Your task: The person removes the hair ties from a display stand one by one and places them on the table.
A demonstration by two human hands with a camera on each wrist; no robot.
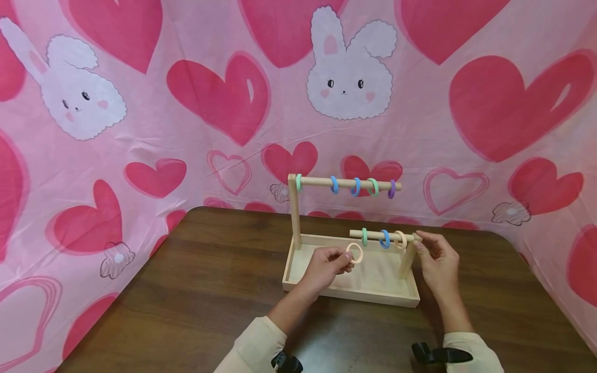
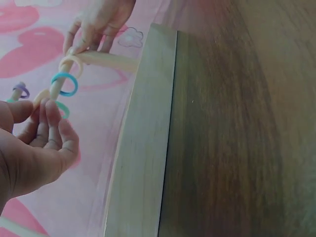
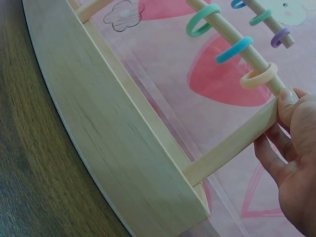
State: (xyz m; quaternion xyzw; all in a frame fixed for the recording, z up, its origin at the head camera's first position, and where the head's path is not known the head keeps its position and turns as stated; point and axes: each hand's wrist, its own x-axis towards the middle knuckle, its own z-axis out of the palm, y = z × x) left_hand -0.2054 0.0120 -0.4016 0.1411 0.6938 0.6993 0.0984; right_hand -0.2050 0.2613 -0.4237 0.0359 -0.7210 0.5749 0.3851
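Lost part of the tray (image 1: 373, 297) behind the left hand (image 1: 326, 267) in the head view, and the left sleeve (image 1: 258, 342) and right sleeve (image 1: 471, 352) past the bottom edge. In the left wrist view, glimpsed only a bit of the cream ring (image 2: 41, 95) among the fingers, with a nearby green ring (image 2: 63, 109) partly hidden too. In the right wrist view, saw the upper bar (image 3: 271, 25) and a blue ring (image 3: 239, 4) cropped at the top, the right hand (image 3: 303, 148) at the right.

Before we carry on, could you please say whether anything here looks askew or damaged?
Nothing stands out: rings hang on the upper rod and lower rod, and the left hand pinches a cream ring off both.
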